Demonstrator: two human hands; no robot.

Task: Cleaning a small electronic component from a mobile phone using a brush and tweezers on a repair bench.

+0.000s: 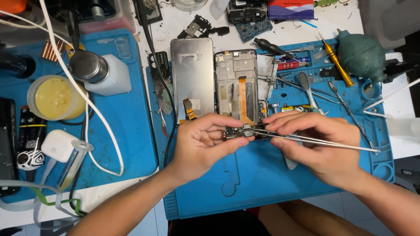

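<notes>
Behind the two hands, a stripped phone frame [236, 85] with an orange flex strip is lying flat on the blue work mat [262, 183], and a detached screen panel [192, 76] is lying face down just to its left. Spare tweezers, a small brush and a brass-handled tool [336, 59] are crowding the mat's right side, next to a green rubber air blower [361, 54]. A black cable [168, 109] is running down the gap between the two mats, close to the left wrist. Further left, a second blue mat [127, 131] is carrying a white pump bottle [107, 74], a tub of yellow paste [54, 98] and a looping white cable [94, 109]. Both mats are resting on a cluttered white bench.

At the centre, the left hand [203, 146] is pinching a small dark circuit board [240, 131] between thumb and curled fingers, holding it just above the mat in front of the frame's lower end. The right hand [317, 146] is squeezing a pair of metal tweezers [306, 139] between thumb and forefinger, with their narrow tips touching the board.
</notes>
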